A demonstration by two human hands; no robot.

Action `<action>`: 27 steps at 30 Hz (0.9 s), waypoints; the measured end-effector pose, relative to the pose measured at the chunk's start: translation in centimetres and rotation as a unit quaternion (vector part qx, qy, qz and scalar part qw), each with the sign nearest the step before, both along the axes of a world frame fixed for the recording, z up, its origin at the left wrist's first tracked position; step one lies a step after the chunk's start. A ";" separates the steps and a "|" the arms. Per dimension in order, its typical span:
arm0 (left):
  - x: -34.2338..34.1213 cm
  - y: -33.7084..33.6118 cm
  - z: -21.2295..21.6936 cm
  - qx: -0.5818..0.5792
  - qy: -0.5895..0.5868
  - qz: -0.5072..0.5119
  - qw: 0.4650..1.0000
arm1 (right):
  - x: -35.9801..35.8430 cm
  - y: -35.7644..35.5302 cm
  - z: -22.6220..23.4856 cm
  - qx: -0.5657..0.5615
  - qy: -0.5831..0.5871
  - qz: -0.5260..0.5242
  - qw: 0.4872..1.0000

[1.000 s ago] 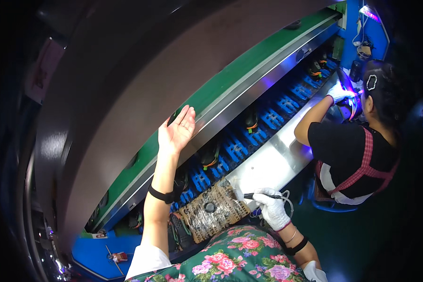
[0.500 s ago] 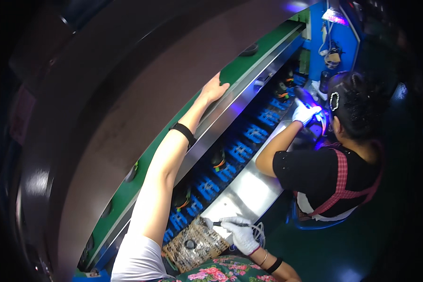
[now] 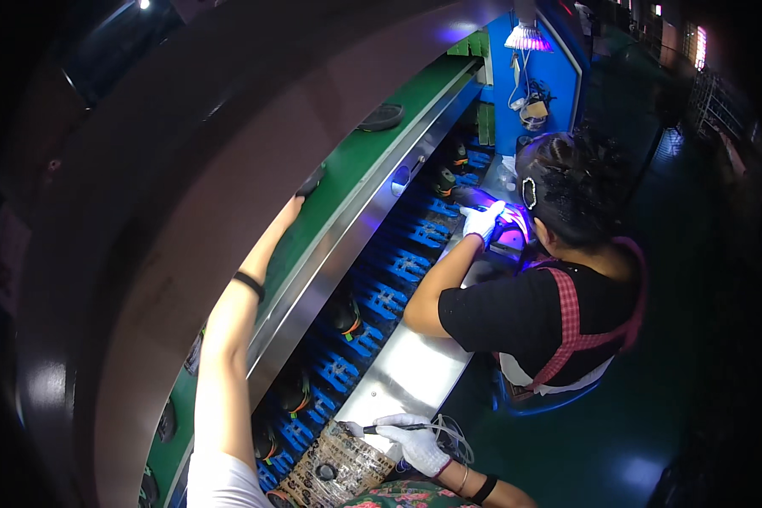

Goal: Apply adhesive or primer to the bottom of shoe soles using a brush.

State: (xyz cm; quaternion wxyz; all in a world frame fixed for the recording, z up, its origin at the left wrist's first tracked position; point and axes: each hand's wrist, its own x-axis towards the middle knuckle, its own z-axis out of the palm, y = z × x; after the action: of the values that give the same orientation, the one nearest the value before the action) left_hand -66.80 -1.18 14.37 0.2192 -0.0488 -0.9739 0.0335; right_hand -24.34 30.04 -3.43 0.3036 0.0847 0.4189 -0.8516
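One dark shoe (image 3: 311,181) just ahead of left grip (image 3: 295,206), closure unclear; slim tool (image 3: 370,429) inside right grip (image 3: 416,442).

Spaced out along the green belt (image 3: 347,182), dark footwear pieces (image 3: 381,118) are carried. Lower down, dark shoes with orange trim (image 3: 344,313) are borne among the rack's blue supports (image 3: 385,300), and the pale metal ledge (image 3: 419,360) is overlapped at its near end by a tape-wrapped pad (image 3: 351,464).

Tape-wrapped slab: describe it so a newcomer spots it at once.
Find the long silver bench strip running diagonally through the picture. At its lower end, just lower left of the wearer's gloved right hand, lies the tape-wrapped slab. Brown and shiny, it bears a round dark disc, unlike the plain metal.
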 end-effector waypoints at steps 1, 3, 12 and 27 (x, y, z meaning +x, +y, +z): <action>2.3 -0.5 0.1 0.024 0.021 -0.054 0.998 | 0.2 -0.2 -0.3 0.041 0.067 0.002 0.997; 7.8 -0.2 0.1 0.091 0.016 -0.066 0.994 | 0.7 -0.7 -1.6 0.017 0.032 -0.002 0.999; 38.0 -9.5 2.6 0.588 0.060 -0.073 0.804 | 3.9 -3.8 -2.8 -0.045 0.074 0.020 0.996; 59.7 -12.3 -12.2 0.691 0.005 0.049 0.722 | 9.0 -8.1 6.4 0.036 0.160 0.033 0.986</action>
State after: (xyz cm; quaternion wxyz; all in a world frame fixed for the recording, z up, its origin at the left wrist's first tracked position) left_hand -7.07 -13.45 2.19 0.1952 0.1643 -0.7271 -0.6374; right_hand -15.39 21.95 2.97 0.2578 -0.0553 0.4953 -0.8277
